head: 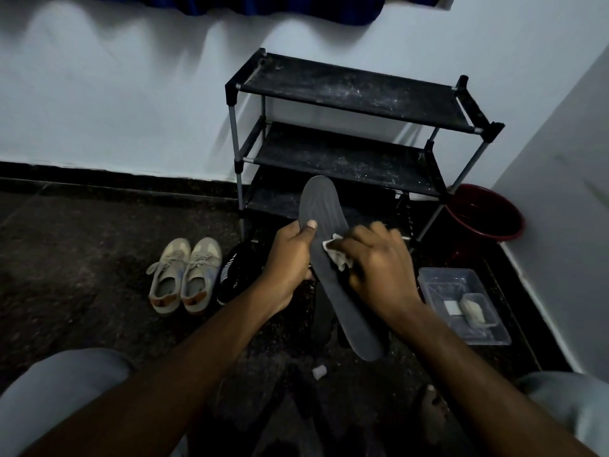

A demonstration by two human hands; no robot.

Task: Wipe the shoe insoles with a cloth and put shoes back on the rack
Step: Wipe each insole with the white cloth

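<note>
A long dark grey insole is held up in front of me, toe end pointing toward the rack. My left hand grips its left edge, thumb on top. My right hand presses a small pale cloth onto the middle of the insole, fingers curled around the cloth. The black three-shelf shoe rack stands against the wall with bare, dusty shelves. A pair of beige sneakers sits on the floor to the left. A black shoe lies partly hidden behind my left hand.
A dark red bucket stands right of the rack by the corner wall. A clear plastic tray with small items lies on the floor at right. A small pale cap lies between my knees. The floor is dark stone.
</note>
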